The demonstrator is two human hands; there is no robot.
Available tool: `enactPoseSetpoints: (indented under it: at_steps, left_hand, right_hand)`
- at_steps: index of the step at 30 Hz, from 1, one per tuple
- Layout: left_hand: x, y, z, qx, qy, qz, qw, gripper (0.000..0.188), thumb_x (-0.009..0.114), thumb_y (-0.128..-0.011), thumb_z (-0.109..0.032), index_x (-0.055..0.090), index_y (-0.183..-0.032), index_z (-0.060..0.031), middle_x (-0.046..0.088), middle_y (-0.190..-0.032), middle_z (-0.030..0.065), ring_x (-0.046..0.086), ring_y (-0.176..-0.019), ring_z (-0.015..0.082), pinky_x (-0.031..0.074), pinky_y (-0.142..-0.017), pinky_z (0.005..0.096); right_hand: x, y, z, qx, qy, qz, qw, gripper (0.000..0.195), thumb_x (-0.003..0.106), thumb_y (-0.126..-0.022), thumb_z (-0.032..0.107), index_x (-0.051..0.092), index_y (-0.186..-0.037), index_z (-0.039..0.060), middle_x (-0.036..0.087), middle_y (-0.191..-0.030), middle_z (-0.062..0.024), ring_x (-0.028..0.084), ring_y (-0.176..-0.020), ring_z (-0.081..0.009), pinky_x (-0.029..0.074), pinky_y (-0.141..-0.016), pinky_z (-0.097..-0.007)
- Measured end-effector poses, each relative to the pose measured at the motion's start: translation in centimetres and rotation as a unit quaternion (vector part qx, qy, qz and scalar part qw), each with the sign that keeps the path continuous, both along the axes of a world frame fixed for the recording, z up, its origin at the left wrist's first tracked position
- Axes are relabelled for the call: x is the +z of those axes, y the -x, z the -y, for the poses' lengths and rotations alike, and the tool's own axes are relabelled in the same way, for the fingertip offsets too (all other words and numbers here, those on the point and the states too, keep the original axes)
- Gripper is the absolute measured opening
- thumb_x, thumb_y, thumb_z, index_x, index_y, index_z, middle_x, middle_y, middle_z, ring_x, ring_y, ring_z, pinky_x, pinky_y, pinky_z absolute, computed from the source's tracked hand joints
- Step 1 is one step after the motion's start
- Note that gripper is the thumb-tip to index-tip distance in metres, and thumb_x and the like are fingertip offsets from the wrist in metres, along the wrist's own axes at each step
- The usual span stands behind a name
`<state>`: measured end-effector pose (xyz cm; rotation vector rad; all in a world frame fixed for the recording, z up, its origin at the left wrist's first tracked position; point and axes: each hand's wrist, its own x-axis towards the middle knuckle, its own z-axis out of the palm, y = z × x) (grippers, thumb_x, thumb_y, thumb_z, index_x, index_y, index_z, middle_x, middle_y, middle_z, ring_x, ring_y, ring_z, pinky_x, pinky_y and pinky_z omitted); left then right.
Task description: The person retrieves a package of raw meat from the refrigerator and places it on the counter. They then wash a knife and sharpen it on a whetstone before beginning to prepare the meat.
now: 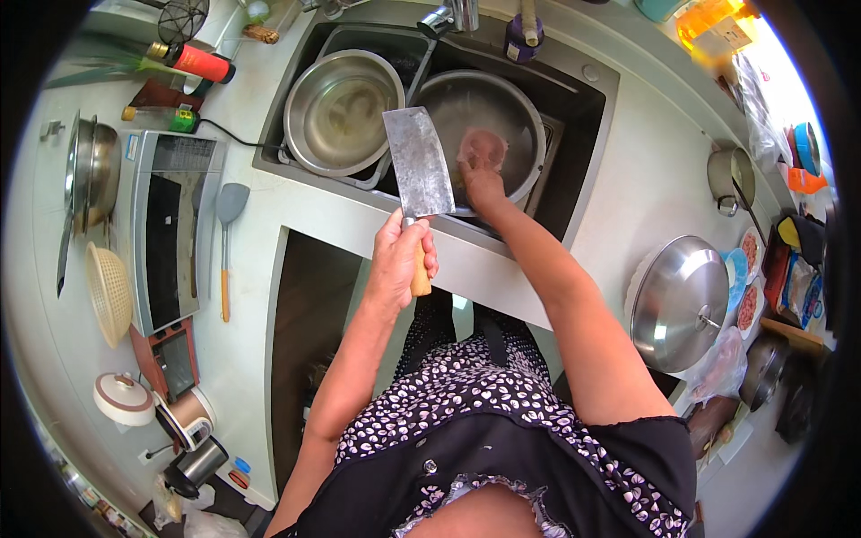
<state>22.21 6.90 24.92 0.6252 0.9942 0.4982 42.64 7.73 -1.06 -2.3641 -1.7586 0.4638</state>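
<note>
My left hand grips the wooden handle of a cleaver, its broad steel blade raised over the front edge of the sink. Inside the right basin, my right hand reaches into a large metal bowl and its fingers touch a pinkish piece of raw meat. The fingertips are partly hidden, so their hold on the meat is unclear. Beside it, a second metal bowl holds slightly cloudy liquid and sits over the left basin.
A chrome faucet stands behind the sink. On the right counter are a domed metal lid, a small pot and plates of meat. A turner, bottles and a colander lie to the left.
</note>
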Motion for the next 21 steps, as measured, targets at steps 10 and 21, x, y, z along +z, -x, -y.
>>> enactPoseSetpoints:
  at_steps: [10, 21]
  left_hand:
    - [-1.0, -1.2, -5.9, -0.084, -0.042, -0.018, 0.995, 0.009, 0.053, -0.094, -0.012, 0.046, -0.100, -0.0080, 0.050, -0.070, 0.0018, 0.049, -0.051, 0.0102, 0.043, -0.044, 0.0265]
    - [2.2, -6.6, -5.4, -0.150, -0.034, -0.016, 0.988, 0.012, 0.051, -0.095, -0.009, 0.045, -0.105, -0.0094, 0.050, -0.070, 0.0019, 0.049, -0.050, 0.0105, 0.043, -0.043, 0.0261]
  right_hand:
    - [19.0, -2.3, 1.5, -0.180, -0.208, -0.397, 0.876, 0.024, 0.060, -0.083, -0.003, 0.063, -0.107, -0.0002, 0.065, -0.105, -0.0206, 0.064, -0.097, -0.0381, 0.051, -0.084, -0.0366]
    - [23.9, -0.3, 3.9, -0.022, -0.340, -0.221, 0.914, 0.035, 0.066, -0.080, -0.005, 0.066, -0.114, 0.0051, 0.058, -0.122, -0.0155, 0.055, -0.111, -0.0369, 0.047, -0.094, -0.0422]
